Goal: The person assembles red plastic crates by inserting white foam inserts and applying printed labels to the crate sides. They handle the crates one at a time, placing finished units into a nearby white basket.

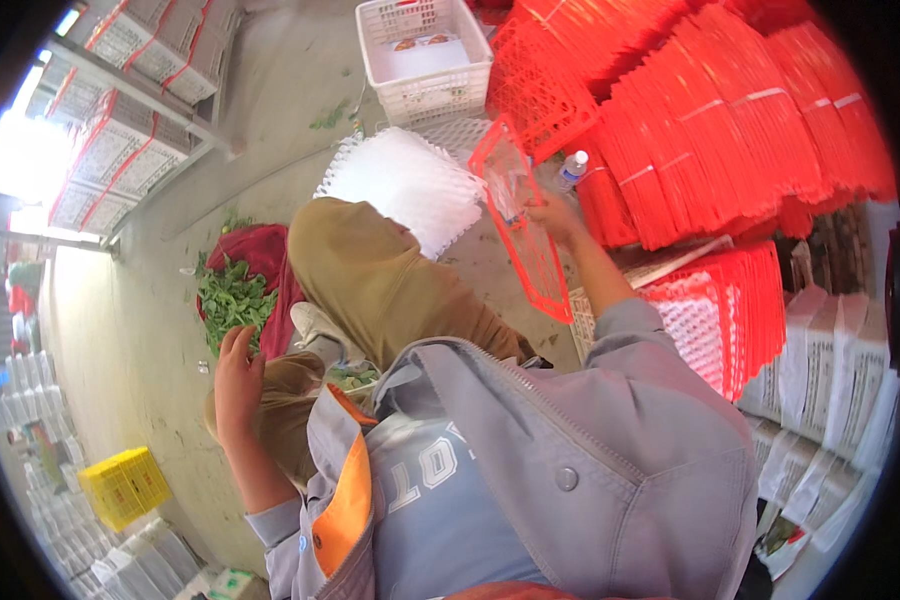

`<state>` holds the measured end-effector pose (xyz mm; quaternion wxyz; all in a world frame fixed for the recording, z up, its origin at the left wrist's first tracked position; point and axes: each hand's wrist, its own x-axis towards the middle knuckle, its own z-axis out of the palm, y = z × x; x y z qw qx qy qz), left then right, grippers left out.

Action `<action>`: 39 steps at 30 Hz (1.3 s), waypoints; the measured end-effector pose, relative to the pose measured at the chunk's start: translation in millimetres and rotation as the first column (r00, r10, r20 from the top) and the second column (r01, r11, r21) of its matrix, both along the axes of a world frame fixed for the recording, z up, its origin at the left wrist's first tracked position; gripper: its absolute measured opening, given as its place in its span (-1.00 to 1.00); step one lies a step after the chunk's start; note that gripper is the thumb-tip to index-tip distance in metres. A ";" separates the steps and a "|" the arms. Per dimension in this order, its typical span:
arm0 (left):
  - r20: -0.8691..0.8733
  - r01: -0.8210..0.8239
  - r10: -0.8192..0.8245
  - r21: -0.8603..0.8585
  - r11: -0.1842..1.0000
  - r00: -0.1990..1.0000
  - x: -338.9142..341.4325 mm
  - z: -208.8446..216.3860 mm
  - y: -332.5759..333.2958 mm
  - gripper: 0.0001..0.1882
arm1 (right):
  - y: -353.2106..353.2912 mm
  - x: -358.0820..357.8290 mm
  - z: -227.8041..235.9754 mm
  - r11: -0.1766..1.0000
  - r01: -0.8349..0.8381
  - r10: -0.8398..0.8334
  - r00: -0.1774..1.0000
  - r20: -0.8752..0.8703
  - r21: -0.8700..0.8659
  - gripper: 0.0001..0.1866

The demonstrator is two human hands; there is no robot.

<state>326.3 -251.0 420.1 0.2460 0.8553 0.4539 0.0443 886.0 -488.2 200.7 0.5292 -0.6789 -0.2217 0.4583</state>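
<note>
My right hand (560, 222) grips a red plastic openwork panel (540, 275) by its edge, in front of my right knee. Behind the panel lies a stack of white foam sheets (400, 185) with wavy edges. My left hand (238, 385) hangs beside my left knee with its fingers stretched out, nothing visible in it. Nearest to it is a heap of green leaves (235, 300) on a dark red cloth or sack (255, 250). A clear plastic bottle (572, 170) stands just beyond my right hand.
Bundled red plastic panels (710, 120) pile up at the far right. More red panels (725, 310) stand in a pale crate by my right arm. A white crate (430, 95) is ahead, and a yellow crate (125, 487) sits at left. Strapped cartons (130, 150) fill a rack.
</note>
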 end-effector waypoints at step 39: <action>-0.225 -0.238 0.150 -0.440 0.866 0.963 189.2 -237.3 126.8 -0.06 | 170.5 117.6 -166.6 0.897 -0.111 0.415 0.549 0.725 -0.429 0.02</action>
